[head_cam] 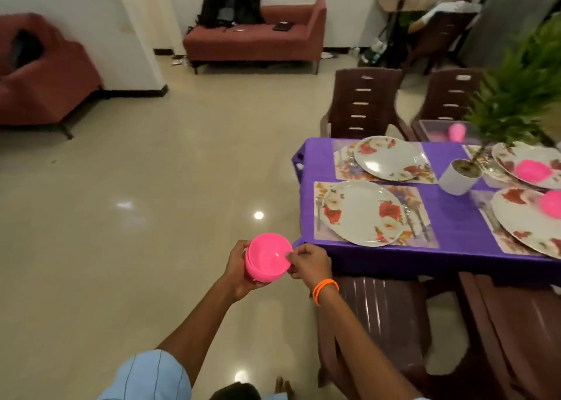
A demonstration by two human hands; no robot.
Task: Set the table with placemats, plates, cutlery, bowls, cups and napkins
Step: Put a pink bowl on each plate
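Can't tell if it's one pink bowl (266,258) or a few nested, looks stacked. Left hand (235,273) cups it from behind and under, right hand (309,264) pinches its rim, held off the desk (455,217) corner. Farther right, two bowls (532,170) on plates (362,213), both plates cut off.

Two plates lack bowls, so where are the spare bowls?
Low centre of the head view, off the table's left corner: left hand holds the pink bowls.

Light-blue striped sleeve (151,375), orange wrist bands (324,290)
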